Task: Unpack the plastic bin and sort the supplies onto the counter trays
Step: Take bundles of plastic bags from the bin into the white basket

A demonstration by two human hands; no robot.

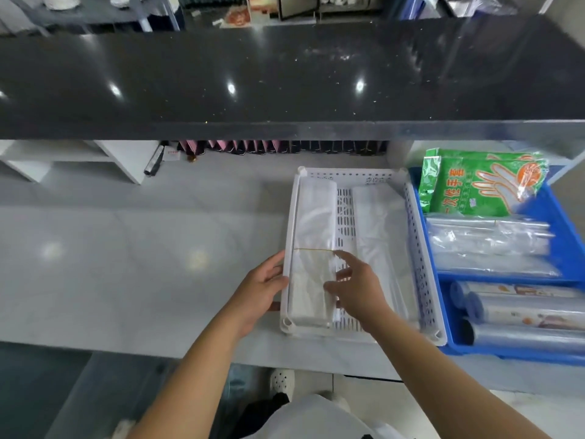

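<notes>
A pale desk [126, 248] is seen under a dark upper ledge [285, 83]; its left part carries nothing near the hands. The left hand [262, 289] is laid open against the left wall of a white perforated tray [421, 264], fingers spread, nothing clamped. Two stacks of white bags are counted inside: the left stack [311, 223], bound by a thin band [313, 249], is touched by the right hand [354, 286], whose fingers are apart and closed on nothing. The right stack [376, 226] lies beside it. Just to the right, a blue bin [569, 248] is seen touching the tray, holding green glove packs [481, 188], clear film rolls [490, 245] and three wrap rolls [525, 315].
</notes>
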